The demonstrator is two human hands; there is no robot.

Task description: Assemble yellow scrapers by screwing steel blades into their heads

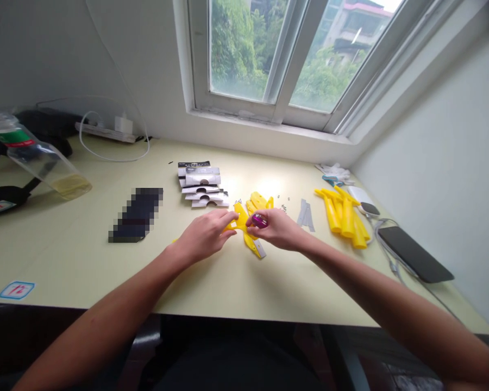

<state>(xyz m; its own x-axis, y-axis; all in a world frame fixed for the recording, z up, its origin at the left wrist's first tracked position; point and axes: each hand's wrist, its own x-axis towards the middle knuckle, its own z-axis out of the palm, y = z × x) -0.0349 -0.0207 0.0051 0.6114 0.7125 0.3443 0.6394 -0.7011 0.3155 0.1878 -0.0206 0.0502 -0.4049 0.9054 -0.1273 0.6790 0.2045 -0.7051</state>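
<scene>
My left hand (206,233) pinches a flat yellow plastic part (240,213) between thumb and fingers, above the table. Closed around a purple-handled screwdriver (259,220), my right hand (279,228) is up against the right side of that part; the tool's shaft and tip are hidden. Behind both hands lies a small heap of similar yellow plastic parts (257,201). Just below my right hand is another yellow piece (250,244) with a grey metal blade (261,248) along its edge. Tiny screws (284,208) are scattered behind my right hand.
Grey flat blades (306,215) and several yellow tubular handles (344,217) lie to the right, near a dark phone (415,253) and cables. Stacked card packages (201,184) sit behind my left hand. A tilted plastic bottle (44,163) is far left. The window wall bounds the back.
</scene>
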